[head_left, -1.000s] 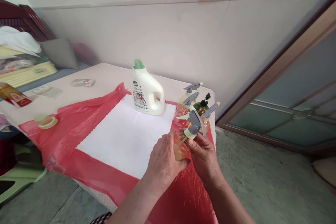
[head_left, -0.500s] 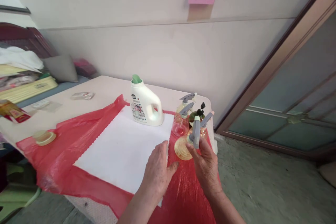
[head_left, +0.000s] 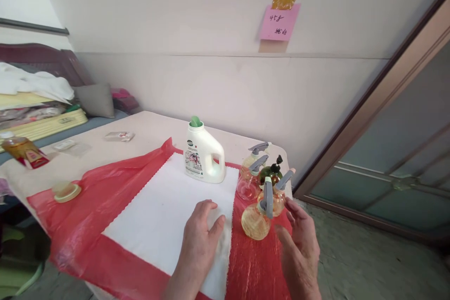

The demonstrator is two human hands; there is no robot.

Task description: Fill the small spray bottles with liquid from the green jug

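My right hand (head_left: 301,243) is open just right of a yellowish spray bottle (head_left: 256,223) with a grey trigger head, holding nothing. That bottle stands upright on red plastic sheeting (head_left: 255,267). Clustered behind it are an orange spray bottle (head_left: 277,202), a pink spray bottle (head_left: 248,187), a pale yellow spray bottle (head_left: 249,161) and a dark green bottle (head_left: 270,176) with a black top. Over the white cloth (head_left: 151,225) my left hand (head_left: 202,236) hovers with fingers apart and nothing in it. A white detergent jug (head_left: 200,159) stands at the cloth's back edge, a green piece in its mouth.
A clear round lid-like container (head_left: 66,192) lies on the sheeting at left. Farther left on the table are a bottle of amber liquid (head_left: 24,151) lying tilted and a small clear packet (head_left: 119,136). A wall and a framed glass door (head_left: 386,164) bound the space.
My right hand has let go of the yellowish spray bottle and moved right; the bottle, tilted before, now stands upright. My left hand has drawn left, away from it. The view has tilted up.
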